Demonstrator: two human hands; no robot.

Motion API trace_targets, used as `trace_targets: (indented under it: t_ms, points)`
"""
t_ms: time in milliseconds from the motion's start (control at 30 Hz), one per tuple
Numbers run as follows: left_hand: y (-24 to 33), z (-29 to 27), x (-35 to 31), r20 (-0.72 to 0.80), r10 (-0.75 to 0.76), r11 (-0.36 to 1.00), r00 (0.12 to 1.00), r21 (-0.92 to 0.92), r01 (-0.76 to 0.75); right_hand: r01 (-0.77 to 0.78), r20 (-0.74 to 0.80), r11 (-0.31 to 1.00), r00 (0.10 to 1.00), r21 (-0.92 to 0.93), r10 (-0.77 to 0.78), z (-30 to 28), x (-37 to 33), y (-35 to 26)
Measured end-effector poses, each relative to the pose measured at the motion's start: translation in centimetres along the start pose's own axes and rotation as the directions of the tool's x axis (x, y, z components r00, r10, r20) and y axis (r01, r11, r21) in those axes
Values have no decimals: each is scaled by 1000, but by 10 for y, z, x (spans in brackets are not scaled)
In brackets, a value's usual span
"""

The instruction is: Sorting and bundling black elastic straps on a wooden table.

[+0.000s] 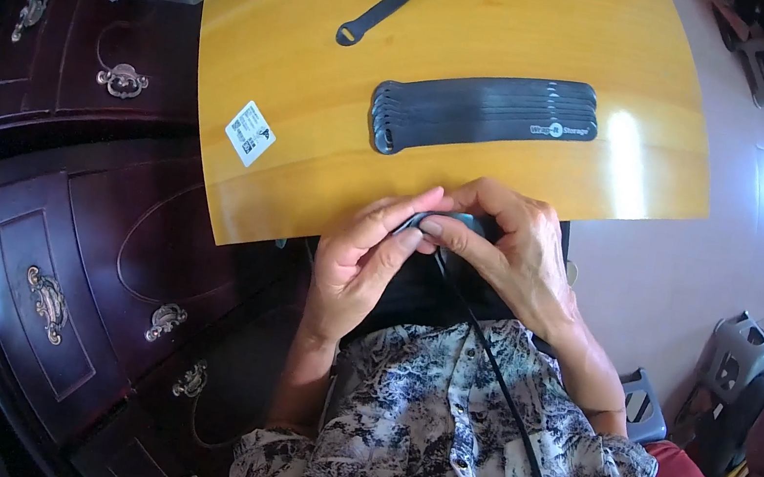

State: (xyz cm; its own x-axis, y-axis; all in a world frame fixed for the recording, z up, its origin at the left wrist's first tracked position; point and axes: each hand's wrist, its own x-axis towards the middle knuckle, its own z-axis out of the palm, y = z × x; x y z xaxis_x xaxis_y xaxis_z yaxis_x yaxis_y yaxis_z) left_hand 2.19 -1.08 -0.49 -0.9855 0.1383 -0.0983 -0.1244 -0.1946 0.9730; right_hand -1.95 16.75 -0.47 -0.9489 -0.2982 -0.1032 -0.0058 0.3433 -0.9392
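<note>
My left hand (363, 248) and my right hand (514, 248) meet just off the near edge of the yellow table. Between their thumbs and fingers they pinch a dark, strap-like strip (466, 220), mostly covered by the fingers. Beyond them on the tabletop lies a fanned stack of black storage straps (480, 110), each with a rounded, slotted end at the left and pale print at the right. Farther back, a single black strap (392, 8) lies at a slant, bent along its length, its slotted end nearest me.
A white label (251, 133) is stuck on the yellow table (286, 185) at left. Dark wooden drawers (49, 287) with metal handles line the left side. Grey plastic stools (740, 356) stand at right. A thin black cord (515, 407) runs down my patterned shirt.
</note>
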Motion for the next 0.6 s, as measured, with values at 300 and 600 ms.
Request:
trace_targets:
  t_ms: [300,600]
  points:
    - [-8,-37,17,-110,163,906,980,409,-105,-67,182,986,979,-152,94,-9,4,-5]
    - [-11,-56,62,-16,400,541,916,811,-222,117,198,973,977,-201,-77,-10,23,0]
